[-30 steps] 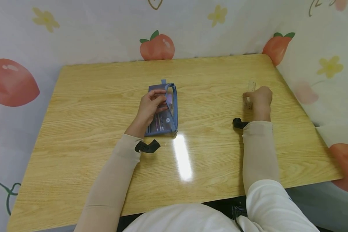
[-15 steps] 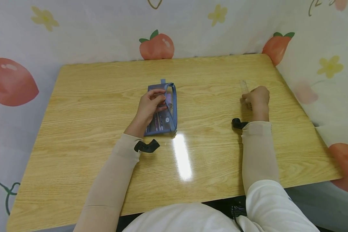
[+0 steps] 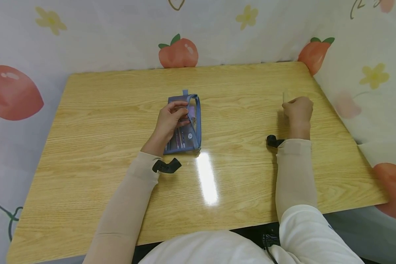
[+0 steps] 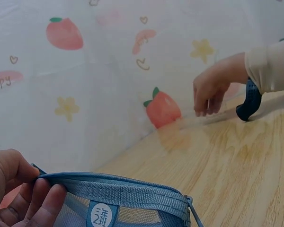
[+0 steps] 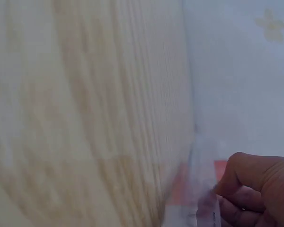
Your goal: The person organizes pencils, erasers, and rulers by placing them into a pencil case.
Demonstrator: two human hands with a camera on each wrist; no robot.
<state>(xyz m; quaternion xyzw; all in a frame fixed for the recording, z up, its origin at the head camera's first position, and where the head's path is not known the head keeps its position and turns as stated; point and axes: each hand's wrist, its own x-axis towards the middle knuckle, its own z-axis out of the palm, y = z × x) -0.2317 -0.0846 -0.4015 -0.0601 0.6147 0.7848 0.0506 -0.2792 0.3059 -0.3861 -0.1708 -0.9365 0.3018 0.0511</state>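
Observation:
Near the middle of the table lies a blue mesh zip pouch [image 3: 183, 144], unzipped along its right side, with a purple item and pen-like shapes showing inside. My left hand [image 3: 167, 120] pinches the edge of its opening between thumb and fingers; the left wrist view shows this pouch rim [image 4: 118, 189] lifted. Over at the right, my right hand [image 3: 298, 110] pinches a clear ruler [image 3: 285, 97], seen almost edge-on from the head. In the right wrist view the transparent ruler [image 5: 193, 201] is blurred, its lower part next to my fingers.
The wooden table [image 3: 237, 176] meets a fruit-printed cloth [image 3: 217, 36] at its back and right edges. A bright light reflection [image 3: 207, 179] lies on the wood in front of the pouch. Each wrist carries a black mount [image 3: 167, 166].
The ruler has turned in my right hand, from its marked face showing to nearly edge-on. That hand shifted slightly left, then right. My left hand and the pouch stay put.

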